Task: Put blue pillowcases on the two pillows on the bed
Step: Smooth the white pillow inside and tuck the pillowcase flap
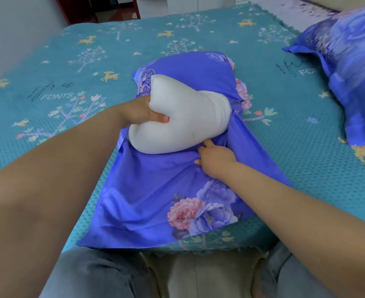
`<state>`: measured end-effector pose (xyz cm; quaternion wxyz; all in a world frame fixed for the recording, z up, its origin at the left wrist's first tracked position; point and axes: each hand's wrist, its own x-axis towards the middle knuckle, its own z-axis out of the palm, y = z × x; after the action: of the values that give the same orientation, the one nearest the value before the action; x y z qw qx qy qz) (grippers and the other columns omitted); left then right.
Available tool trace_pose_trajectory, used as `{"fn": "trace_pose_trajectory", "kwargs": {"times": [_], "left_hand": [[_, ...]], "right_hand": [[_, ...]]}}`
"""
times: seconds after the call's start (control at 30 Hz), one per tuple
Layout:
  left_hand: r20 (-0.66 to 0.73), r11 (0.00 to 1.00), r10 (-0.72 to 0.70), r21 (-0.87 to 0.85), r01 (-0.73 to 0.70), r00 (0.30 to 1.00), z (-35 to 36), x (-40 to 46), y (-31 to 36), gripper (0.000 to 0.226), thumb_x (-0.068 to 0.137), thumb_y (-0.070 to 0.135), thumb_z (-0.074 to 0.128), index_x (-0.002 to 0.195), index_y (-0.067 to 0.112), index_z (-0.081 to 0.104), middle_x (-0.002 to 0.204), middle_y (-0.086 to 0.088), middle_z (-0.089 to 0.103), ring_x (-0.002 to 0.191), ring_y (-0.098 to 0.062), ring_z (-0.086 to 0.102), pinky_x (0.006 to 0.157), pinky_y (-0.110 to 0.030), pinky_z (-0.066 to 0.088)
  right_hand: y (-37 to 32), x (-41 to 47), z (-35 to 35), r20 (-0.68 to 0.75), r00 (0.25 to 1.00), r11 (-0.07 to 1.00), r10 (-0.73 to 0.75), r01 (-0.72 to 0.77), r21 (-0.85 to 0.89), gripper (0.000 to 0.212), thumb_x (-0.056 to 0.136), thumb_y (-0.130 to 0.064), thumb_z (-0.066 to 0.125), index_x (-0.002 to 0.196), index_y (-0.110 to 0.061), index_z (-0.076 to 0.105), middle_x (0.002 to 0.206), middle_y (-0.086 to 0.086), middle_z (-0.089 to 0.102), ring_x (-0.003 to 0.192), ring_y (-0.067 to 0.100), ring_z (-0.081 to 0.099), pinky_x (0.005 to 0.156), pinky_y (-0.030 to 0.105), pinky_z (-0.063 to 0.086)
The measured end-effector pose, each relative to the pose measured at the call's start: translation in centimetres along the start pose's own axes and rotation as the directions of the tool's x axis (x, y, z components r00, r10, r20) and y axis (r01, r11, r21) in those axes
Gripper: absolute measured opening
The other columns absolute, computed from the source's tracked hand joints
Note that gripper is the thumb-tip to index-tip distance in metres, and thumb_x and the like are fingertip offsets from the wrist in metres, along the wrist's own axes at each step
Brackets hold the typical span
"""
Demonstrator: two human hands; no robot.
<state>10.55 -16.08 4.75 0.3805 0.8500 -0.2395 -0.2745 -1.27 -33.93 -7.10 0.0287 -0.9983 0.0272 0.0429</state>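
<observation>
At the bed's near edge, my left hand [144,111] squeezes one bare white pillow [183,117], thumb pressed into its folded middle. My right hand [215,159] pinches the gathered opening of one blue floral pillowcase [155,196] spread flat on the teal bedspread [48,82]; the pillow's near end sits just inside that opening, its far end lying on the same case. A second pillow, already in blue [353,67], rests well apart at the right.

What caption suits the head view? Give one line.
Left hand squeezes white pillow while right hand grips blue pillowcase.
</observation>
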Motion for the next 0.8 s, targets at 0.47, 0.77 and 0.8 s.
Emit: {"fn": "trace_pose_trajectory", "kwargs": {"times": [0.47,0.77,0.8], "left_hand": [[0.039,0.998,-0.027,0.058,0.025,0.999,-0.9,1.0,2.3,0.102,0.013,0.066,0.084,0.107,0.039,0.054,0.106,0.022,0.060,0.100,-0.002,0.057,0.091,-0.032,0.042],[-0.025,0.981,-0.025,0.192,0.029,0.999,0.3,1.5,1.5,0.084,0.049,0.045,0.088,0.123,0.035,0.050,0.124,0.011,0.056,0.117,-0.014,0.050,0.101,-0.034,0.039],[-0.046,0.977,-0.003,0.213,0.013,0.999,0.5,1.6,1.4,0.076,0.060,0.035,0.087,0.126,0.032,0.049,0.123,0.011,0.055,0.114,-0.013,0.050,0.097,-0.030,0.038]], "right_hand": [[1.8,-1.2,-0.5,-0.324,0.917,0.963,-0.233,0.264,0.053,0.018,0.096,-0.019,0.040,0.094,-0.005,0.051,0.078,0.014,0.064,0.073,0.033,0.060,0.074,0.041,0.038],[0.8,-2.3,-6.8,0.548,0.808,0.945,-0.216,0.314,-0.091,0.055,0.071,-0.054,0.073,0.100,-0.010,0.061,0.099,0.005,0.065,0.083,0.026,0.057,0.068,0.027,0.038],[0.9,-2.2,-6.6,0.551,0.804,0.940,-0.223,0.327,-0.096,0.051,0.075,-0.046,0.073,0.107,-0.008,0.060,0.107,0.007,0.064,0.090,0.027,0.059,0.069,0.027,0.037]]}}
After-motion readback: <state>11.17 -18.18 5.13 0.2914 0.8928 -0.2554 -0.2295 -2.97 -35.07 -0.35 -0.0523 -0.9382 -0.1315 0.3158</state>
